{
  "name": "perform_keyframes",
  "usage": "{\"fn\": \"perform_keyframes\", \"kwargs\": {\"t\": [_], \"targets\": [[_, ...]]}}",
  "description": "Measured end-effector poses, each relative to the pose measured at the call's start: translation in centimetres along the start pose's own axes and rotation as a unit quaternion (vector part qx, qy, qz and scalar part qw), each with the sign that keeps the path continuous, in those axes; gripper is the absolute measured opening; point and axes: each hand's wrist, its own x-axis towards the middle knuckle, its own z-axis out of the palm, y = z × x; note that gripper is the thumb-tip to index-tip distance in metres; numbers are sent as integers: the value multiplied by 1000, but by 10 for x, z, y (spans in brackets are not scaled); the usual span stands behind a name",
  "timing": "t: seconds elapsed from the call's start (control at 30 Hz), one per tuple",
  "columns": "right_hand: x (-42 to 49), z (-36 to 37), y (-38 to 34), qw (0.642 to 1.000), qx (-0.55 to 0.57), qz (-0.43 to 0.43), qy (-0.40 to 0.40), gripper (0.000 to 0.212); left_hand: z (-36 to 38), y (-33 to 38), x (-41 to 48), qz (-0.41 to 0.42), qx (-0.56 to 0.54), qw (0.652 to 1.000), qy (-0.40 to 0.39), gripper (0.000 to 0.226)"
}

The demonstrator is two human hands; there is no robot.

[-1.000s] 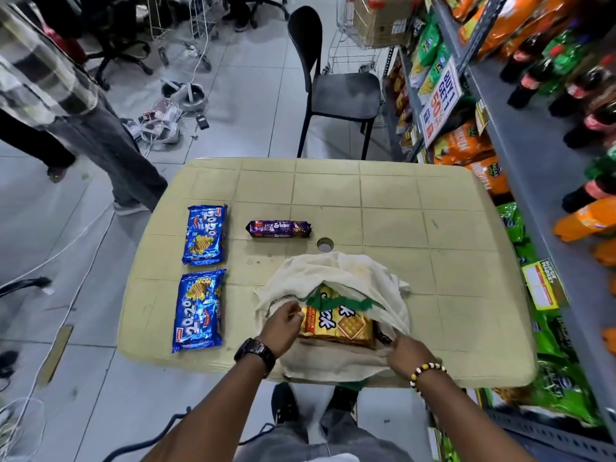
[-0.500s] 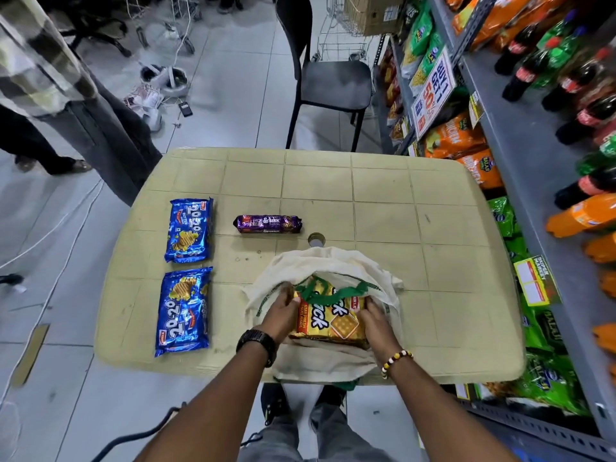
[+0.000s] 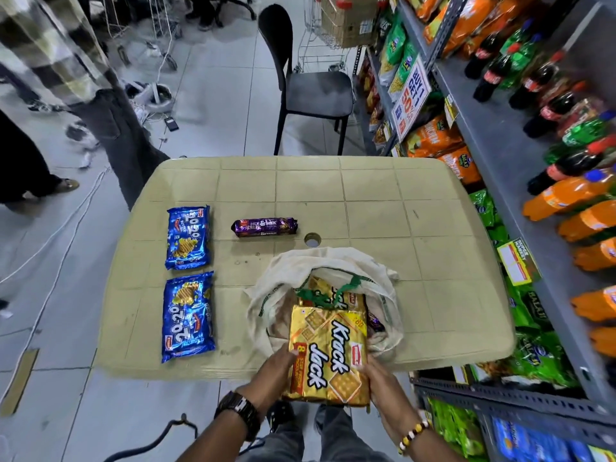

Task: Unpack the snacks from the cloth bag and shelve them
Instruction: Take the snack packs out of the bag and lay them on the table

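Bright even light, blurred, warped edges

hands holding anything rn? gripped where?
Yes. Both hands hold the gold Krack Jack pack by its near end: left hand on the left edge, right hand on the right edge, above the cloth bag.
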Motion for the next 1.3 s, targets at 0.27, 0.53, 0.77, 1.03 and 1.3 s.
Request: {"fn": "perform_keyframes", "kwargs": {"t": [0.27,0.53,0.77,1.03,1.3], "targets": [[-49,28,5,999,-18,-26,29,37,-9,-9,-31,9,6,1000,-10,31],[-72,50,-28,996,-3,-85,23,36,-32,13,-33,51,-15,998,-18,34],[-42,46,-86,988,-3,-151,15,32,-34,75,-4,104,-14,994,-32,49],[63,3,-186,982,-33,-167,81,39,0,183,80,117,58,991,-7,40],[209,-36,-257,983,-70,-121,120,18,23,244,207,66,28,996,60,39]]}}
